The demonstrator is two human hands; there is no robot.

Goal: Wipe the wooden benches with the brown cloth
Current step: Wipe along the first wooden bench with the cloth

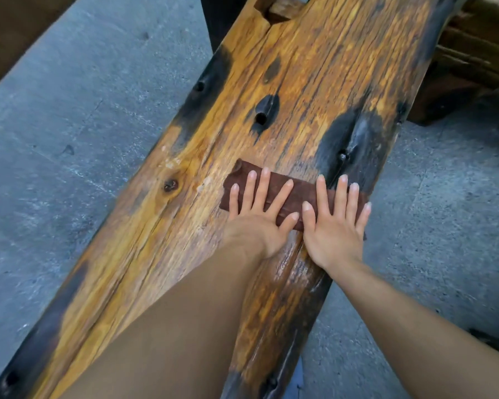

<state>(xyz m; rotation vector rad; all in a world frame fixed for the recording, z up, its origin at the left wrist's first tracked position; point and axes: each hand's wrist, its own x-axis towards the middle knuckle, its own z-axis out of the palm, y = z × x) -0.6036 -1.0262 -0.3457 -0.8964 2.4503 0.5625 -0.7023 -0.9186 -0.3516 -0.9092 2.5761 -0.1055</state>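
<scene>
A long orange-brown wooden bench (314, 82) with charred black patches runs from bottom left to top right. A folded brown cloth (300, 191) lies flat across the bench's right half. My left hand (260, 217) presses on the cloth's left part with fingers spread. My right hand (334, 223) presses flat on its right part, near the bench's right edge. Both palms lie flat; neither hand curls around the cloth. The wood just behind my hands looks wet and glossy.
Grey concrete floor (84, 125) lies on both sides of the bench. Dark wooden furniture (473, 61) stands at the top right, close to the bench's far end. A notch with a wooden peg (283, 10) sits at the bench's far end.
</scene>
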